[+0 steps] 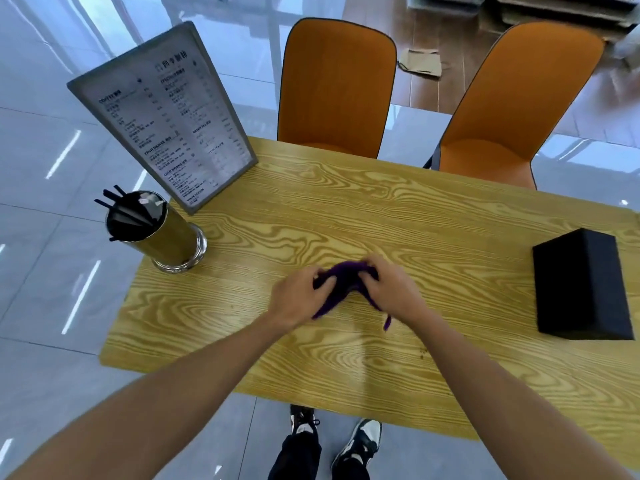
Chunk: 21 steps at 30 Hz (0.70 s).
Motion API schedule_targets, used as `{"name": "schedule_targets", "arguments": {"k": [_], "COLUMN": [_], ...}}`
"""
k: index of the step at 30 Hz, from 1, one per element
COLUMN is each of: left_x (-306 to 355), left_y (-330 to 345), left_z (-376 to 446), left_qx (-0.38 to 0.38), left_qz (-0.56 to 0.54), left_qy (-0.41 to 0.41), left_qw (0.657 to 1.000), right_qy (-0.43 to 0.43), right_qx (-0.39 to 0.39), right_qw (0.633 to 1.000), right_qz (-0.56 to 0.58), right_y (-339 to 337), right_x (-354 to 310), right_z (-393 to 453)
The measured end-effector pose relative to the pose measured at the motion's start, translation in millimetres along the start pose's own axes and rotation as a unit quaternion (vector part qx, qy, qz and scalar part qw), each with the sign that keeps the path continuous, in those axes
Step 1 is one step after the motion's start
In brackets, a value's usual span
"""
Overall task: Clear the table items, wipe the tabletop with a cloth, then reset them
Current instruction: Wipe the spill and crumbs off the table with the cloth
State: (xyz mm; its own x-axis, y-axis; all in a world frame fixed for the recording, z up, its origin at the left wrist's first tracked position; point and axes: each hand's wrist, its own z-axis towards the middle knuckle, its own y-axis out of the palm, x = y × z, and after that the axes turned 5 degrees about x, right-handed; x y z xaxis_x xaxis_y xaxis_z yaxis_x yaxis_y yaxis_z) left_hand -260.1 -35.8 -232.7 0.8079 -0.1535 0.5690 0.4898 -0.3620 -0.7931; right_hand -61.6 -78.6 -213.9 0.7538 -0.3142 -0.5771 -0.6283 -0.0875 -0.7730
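A purple cloth [343, 280] is bunched between both hands above the middle of the wood-grain table [346, 209]. My left hand [299, 296] grips its left side and my right hand [391, 289] grips its right side, with loose ends hanging below. A framed menu stand [162, 116] leans upright at the table's far left corner. In front of it a shiny metal cup [162, 233] holds several black straws. A black box [585, 285] sits at the right side of the table.
Two orange chairs [336, 84] [519, 98] stand at the far side of the table. Glossy floor tiles surround the table. My feet in black-and-white shoes [360, 441] stand at the near edge. Cardboard lies on the floor far back.
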Motion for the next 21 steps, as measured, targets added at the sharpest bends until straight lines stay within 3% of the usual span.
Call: {"name": "schedule_targets", "arguments": {"k": [5,8,11,14,21], "left_x": [-15.3,-28.0,-31.5,-36.2,-44.6], "left_y": [-11.0,0.0,19.6,38.6,53.7], "left_z": [60.9,67.1,61.8,58.2,68.8], "left_qx": [-0.002,0.038,0.061,-0.007,-0.002], "left_qz": [0.079,0.156,0.169,0.174,0.200], "left_qy": [-0.006,0.078,0.192,0.186,0.171], "left_qw": [0.997,0.984,0.965,0.967,0.965], "right_qy": [0.037,0.007,-0.078,-0.078,-0.036], "right_qx": [0.035,0.090,0.068,0.025,0.009], "right_qw": [0.988,0.954,0.957,0.962,0.969], "right_qz": [-0.149,-0.287,-0.271,-0.260,-0.244], "right_y": [-11.9,-1.5,18.5,36.9,47.1], "right_x": [7.2,18.7,31.9,44.0,50.0], "right_z": [53.7,63.6,59.6,51.1,61.7]}}
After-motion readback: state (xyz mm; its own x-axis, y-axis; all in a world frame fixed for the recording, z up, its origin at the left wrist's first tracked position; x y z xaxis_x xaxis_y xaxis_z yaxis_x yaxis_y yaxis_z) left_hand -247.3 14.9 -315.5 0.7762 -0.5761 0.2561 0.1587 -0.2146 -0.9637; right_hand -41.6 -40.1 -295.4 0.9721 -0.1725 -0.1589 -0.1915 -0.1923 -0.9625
